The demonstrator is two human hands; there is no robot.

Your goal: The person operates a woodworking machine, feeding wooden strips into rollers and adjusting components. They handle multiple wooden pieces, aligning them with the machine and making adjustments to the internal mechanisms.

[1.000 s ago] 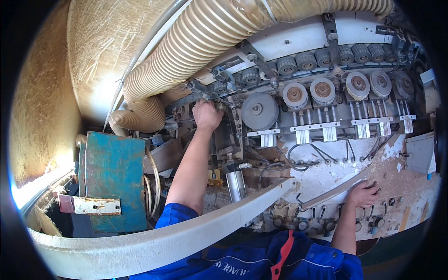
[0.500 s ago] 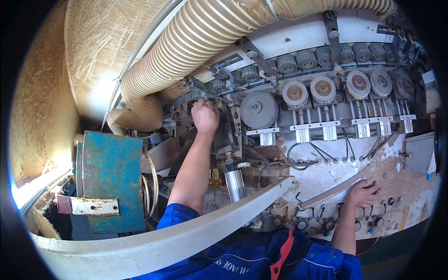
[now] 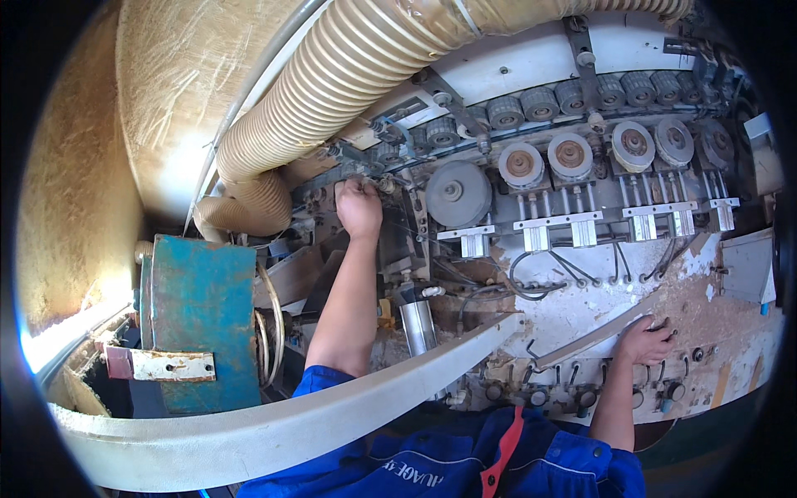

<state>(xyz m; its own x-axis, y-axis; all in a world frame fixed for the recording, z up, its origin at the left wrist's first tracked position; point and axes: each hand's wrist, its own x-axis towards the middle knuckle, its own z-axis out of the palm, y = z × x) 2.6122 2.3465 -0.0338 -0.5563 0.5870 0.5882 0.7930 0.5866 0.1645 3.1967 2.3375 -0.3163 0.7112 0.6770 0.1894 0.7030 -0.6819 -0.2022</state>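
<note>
My left hand [image 3: 359, 209] reaches far into the machine, with its fingers curled at a cluster of small fittings [image 3: 383, 184] below the big ribbed hose. Whatever is between those fingertips is hidden. A silver cylinder [image 3: 418, 325] stands to the right of the left forearm. My right hand [image 3: 644, 343] rests on the dusty machine panel [image 3: 696, 309], its fingers apart and holding nothing that shows. Just left of it lies a long flat strip [image 3: 581, 347] set at a slant.
A ribbed dust hose [image 3: 332, 79] arches overhead. Several round rollers [image 3: 569, 155] line the back. A teal metal housing [image 3: 206, 311] stands at left, and a pale curved guard [image 3: 282, 444] crosses in front of my left arm. Knobs [image 3: 586, 400] line the near edge.
My left hand has shifted slightly left at the fittings, and its fingers stay curled. My right hand stays in place on the panel. The whole view has moved a little.
</note>
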